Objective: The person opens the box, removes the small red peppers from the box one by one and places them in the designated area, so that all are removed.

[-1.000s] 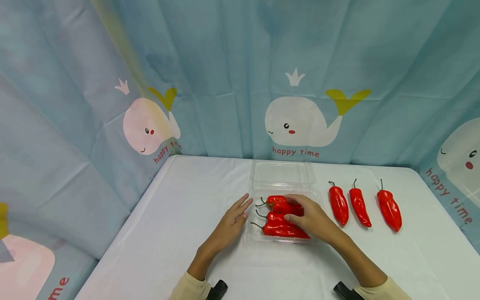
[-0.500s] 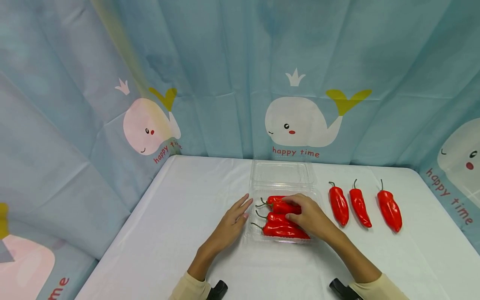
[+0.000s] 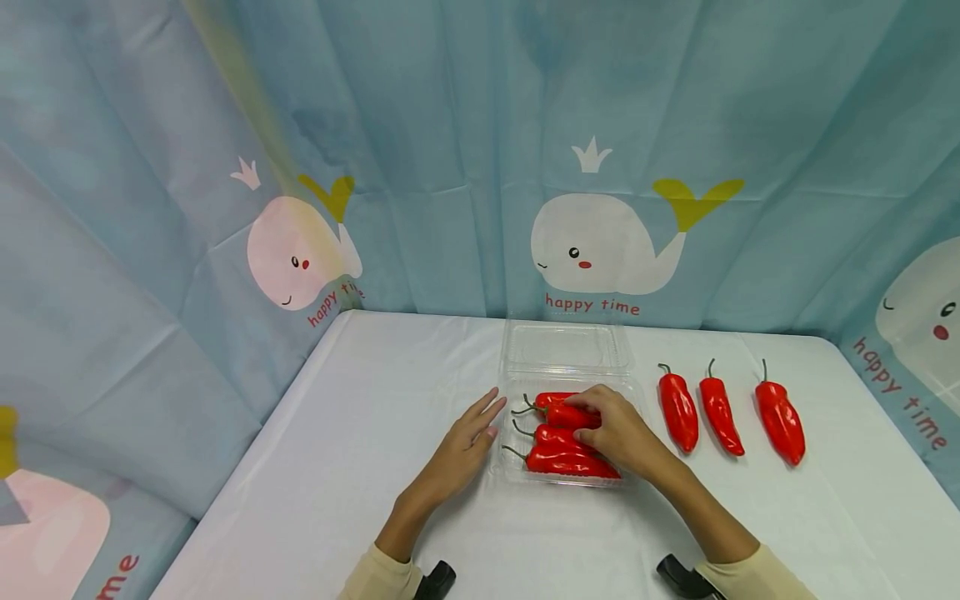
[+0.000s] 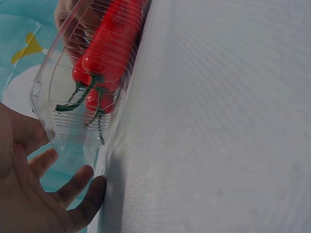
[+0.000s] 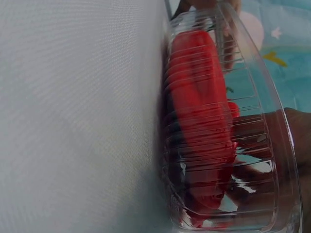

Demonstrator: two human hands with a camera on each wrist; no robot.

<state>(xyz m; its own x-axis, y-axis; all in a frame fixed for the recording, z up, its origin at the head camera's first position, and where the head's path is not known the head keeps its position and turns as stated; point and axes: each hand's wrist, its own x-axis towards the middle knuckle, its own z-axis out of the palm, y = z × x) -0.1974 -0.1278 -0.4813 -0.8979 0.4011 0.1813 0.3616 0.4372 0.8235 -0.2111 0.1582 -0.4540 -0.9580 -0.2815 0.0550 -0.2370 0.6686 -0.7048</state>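
A clear plastic clamshell box (image 3: 573, 482) holds several red peppers (image 3: 562, 461) lying side by side, green stems toward the left. My right hand (image 3: 621, 429) reaches into the box from the right, fingers and thumb around a red pepper (image 3: 570, 414) in the rear half. The right wrist view shows these fingers through the ribbed wall, partly blurred. My left hand (image 3: 459, 450) stays at the box's left side, fingers extended and spread. In the left wrist view its thumb is right at the box rim (image 4: 35, 92), with the pepper stems (image 4: 73, 106) just inside the wall.
Three more peppers lie in a row right of the box: one near it (image 3: 678, 414), a slimmer one (image 3: 720, 415) and a wide one (image 3: 779, 421). The open lid (image 3: 566, 346) lies flat behind the box. A whale-print curtain (image 3: 420, 167) surrounds the white table (image 3: 337, 467).
My right hand has shifted very slightly up and left over the rear peppers, its forearm following. The left hand has stayed in place.
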